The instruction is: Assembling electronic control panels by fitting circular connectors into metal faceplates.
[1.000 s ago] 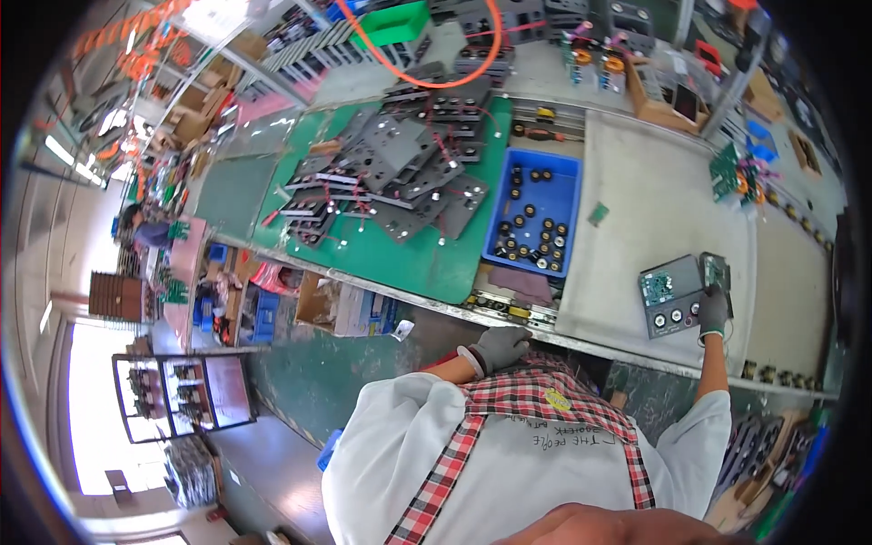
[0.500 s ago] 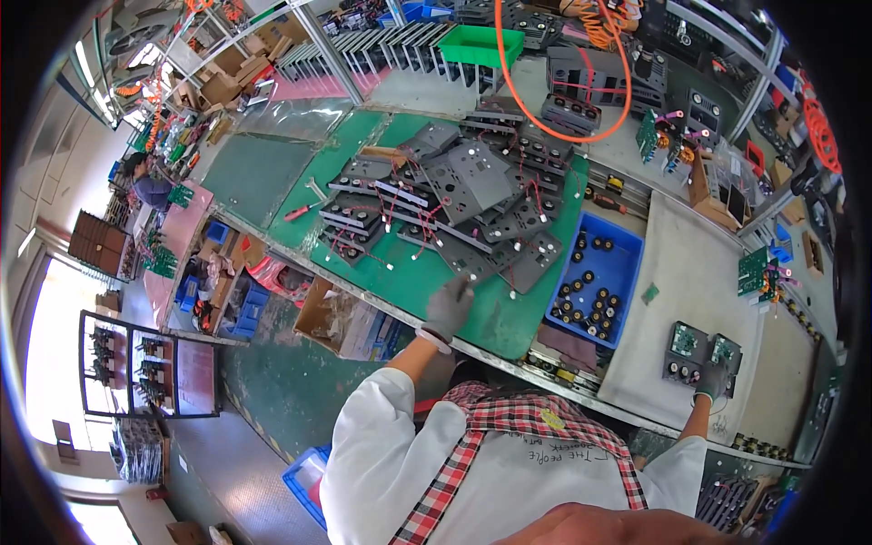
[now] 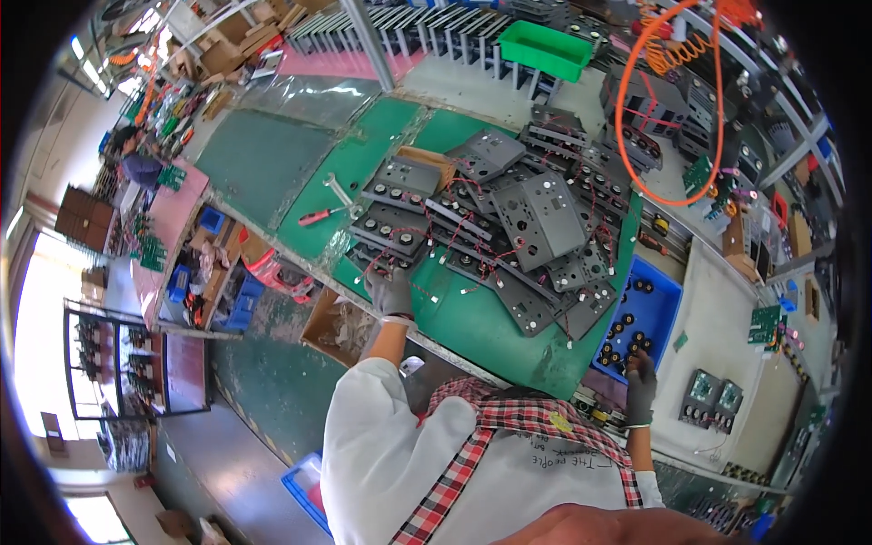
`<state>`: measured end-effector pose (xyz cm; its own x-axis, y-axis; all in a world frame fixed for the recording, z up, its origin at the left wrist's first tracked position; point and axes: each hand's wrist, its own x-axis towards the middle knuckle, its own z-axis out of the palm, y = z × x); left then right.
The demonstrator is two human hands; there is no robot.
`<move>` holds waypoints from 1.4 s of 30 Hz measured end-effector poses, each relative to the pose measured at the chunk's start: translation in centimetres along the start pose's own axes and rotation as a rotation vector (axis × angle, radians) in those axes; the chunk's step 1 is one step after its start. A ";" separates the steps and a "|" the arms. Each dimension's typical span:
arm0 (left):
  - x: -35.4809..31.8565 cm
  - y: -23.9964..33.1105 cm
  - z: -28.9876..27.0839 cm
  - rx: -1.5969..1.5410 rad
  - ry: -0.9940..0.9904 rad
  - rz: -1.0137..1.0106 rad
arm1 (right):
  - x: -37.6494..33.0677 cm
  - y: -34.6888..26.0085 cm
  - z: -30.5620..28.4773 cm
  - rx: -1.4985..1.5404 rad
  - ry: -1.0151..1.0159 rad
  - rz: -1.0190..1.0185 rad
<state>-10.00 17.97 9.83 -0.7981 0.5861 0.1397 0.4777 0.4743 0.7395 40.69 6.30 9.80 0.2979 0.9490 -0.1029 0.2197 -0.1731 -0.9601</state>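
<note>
Two gloved hands, both busy. Left hand [image 3: 392, 289] is down on the near-left end of the pile of grey plates [image 3: 509, 227], fingers curled on the edge of the lowest plate [image 3: 386, 259] in that stack, the one nearest the bench edge. Right hand [image 3: 640, 381] sits at the near rim of the blue bin [image 3: 647, 320], just right of the pile, fingers bent over the small black knobs [image 3: 627, 341] in it (can't tell if it actually has one pinched).

Handling guess: those plates look like stiff sheet metal, not heavy one by one, with round black parts bolted on and thin red-and-white wires trailing off. I'd grab by a bare edge or corner, never by the wires, since they look tangled with the neighbours and would snag or pull loose. Lifting straight up before sliding seems safer.

Room-wise, the green mat [image 3: 490, 331] has open space just near of the pile, toward the bench edge. Left of the pile lie a red-handled screwdriver [image 3: 318, 216] and a wrench [image 3: 338, 193]. Bench edge is right under the left wrist, so a dragged plate could tip off.
</note>
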 end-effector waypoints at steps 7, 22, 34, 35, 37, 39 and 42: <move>6.9 -4.8 -2.6 0.129 -0.217 -0.226 | 0.5 -9.2 16.2 0.094 -0.927 0.128; 31.5 -1.2 6.6 -0.119 -0.597 0.219 | 4.5 -7.1 43.8 0.920 -0.765 0.707; 33.2 9.3 19.1 0.610 -1.033 0.494 | 5.4 -15.0 46.9 0.804 -0.621 0.966; 34.0 8.9 19.9 0.698 -1.026 0.654 | 5.4 -13.2 47.0 0.737 -0.657 0.975; 35.6 9.7 19.5 0.684 -0.954 0.714 | 5.8 -11.5 46.8 0.671 -0.673 0.995; 40.2 10.4 17.2 0.709 -0.924 0.624 | 5.9 -11.5 47.0 0.728 -0.622 0.989; 47.4 5.4 14.6 0.792 -0.757 0.538 | 6.4 -12.5 47.8 0.654 -0.611 1.028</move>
<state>-39.87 57.91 10.80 -0.1403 0.9403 -0.3101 0.9839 0.1675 0.0629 -4.53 27.12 8.73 -0.4335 0.4622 -0.7736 -0.3775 -0.8726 -0.3099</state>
